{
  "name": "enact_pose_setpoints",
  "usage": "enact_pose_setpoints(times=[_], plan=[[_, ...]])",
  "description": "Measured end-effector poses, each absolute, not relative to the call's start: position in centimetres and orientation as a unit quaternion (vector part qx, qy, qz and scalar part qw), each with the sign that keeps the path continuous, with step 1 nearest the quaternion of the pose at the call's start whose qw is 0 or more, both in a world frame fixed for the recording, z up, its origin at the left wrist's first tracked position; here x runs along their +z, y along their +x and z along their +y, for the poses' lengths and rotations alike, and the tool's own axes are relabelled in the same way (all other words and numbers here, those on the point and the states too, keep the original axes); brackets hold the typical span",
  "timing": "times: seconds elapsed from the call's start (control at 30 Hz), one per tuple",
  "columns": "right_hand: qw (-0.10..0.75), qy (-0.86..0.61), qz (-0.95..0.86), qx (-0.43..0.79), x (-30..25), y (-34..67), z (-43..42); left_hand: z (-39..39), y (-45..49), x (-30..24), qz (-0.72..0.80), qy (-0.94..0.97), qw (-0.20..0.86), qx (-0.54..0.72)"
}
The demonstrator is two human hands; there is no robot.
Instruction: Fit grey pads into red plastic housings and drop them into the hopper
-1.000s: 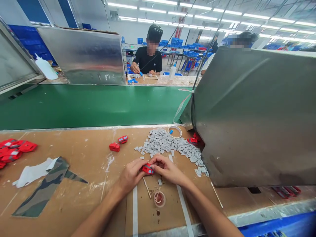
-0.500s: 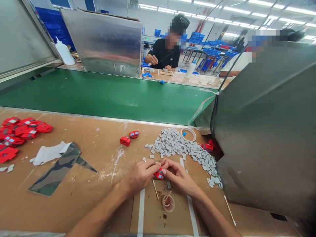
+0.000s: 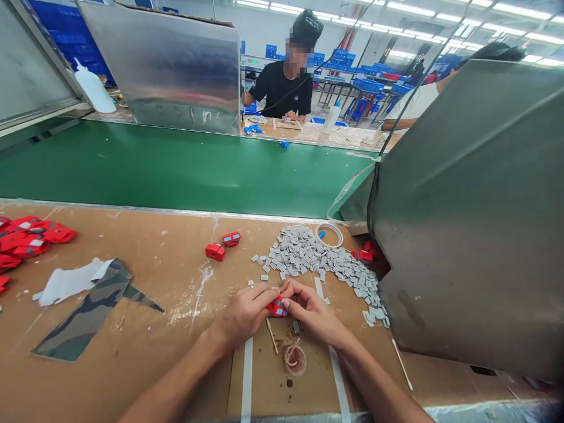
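My left hand (image 3: 244, 313) and right hand (image 3: 311, 310) meet over the brown counter (image 3: 154, 329), fingertips of both pinched around a small red toy car (image 3: 277, 306); just beyond lies a heap of grey tiles (image 3: 317, 261); below my hands sits a small round glue cap (image 3: 295, 359) beside a thin stick (image 3: 272, 335).

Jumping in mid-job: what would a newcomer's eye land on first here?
The left hand and right hand meet at the near middle of the cardboard-topped bench, pinching a small red piece between them. Just beyond spreads a heap of grey tiles, and a green conveyor belt runs across behind it.
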State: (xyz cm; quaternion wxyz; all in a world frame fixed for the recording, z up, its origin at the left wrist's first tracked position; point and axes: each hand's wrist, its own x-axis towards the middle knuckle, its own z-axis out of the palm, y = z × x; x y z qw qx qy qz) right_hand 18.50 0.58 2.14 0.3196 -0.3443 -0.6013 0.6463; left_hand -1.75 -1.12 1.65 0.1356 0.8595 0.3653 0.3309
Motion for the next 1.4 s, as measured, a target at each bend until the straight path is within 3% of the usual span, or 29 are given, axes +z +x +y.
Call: enact_pose_setpoints(times=[0.23,0.5,0.7,0.9,1.4], plan=[[0.33,-0.371,-0.606,0.621,2.3,18.6,-0.1,-1.6,-1.4,2.0,0.361,0.887,0.091,0.273],[0.369,-0.334,-0.511,0.701,2.2,17.8,0.5,-0.8,-1.6,2.1,0.365,0.839,0.06,0.4],[0.39,-0.322,-0.518,0.69,1.6,17.5,0.4,-0.6,-1.8,2.2,0.365,0.815,0.167,0.418],[0.419,-0.403,-0.64,0.502,1.5,18.0,0.7,-0.5,-1.5,2.3,0.397,0.726,0.35,0.439],[0.364,-0.408,-0.738,0.396,1.5,18.1,0.4,-0.3,-1.3,2.1,0.452,0.659,0.437,0.413]])
